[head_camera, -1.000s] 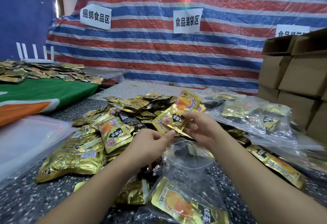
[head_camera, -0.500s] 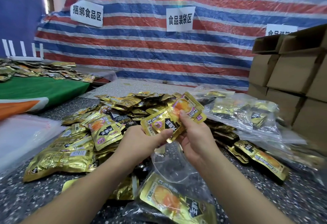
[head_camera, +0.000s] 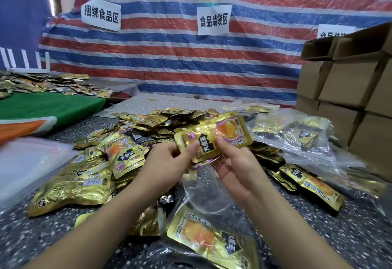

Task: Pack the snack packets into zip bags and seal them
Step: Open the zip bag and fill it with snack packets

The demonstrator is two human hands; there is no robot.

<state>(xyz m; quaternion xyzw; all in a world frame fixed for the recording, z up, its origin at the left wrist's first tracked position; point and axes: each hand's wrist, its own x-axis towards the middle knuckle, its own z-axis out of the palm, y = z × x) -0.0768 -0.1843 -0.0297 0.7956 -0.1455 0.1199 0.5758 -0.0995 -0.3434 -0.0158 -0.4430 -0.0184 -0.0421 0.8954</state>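
Both hands hold a small stack of gold packets (head_camera: 214, 139) above the bench (head_camera: 350, 232): left hand (head_camera: 167, 164) pinches its 8 o'clock corner, right hand (head_camera: 235, 167) grips the 5 o'clock edge. An open zip bag (head_camera: 212, 200) lies below at 6 o'clock, one packet already inside. The foil looks light, slick and crinkly, so the stack likely fans apart; pinch flat across both faces near the sealed edges.

A red, white and blue striped tarp (head_camera: 191, 60) hangs as the back wall, with white paper signs (head_camera: 213, 20) on it. Cardboard boxes (head_camera: 347, 90) are stacked at right. A green cloth (head_camera: 48, 107) covers the left table beside a speckled dark tabletop (head_camera: 339, 232).
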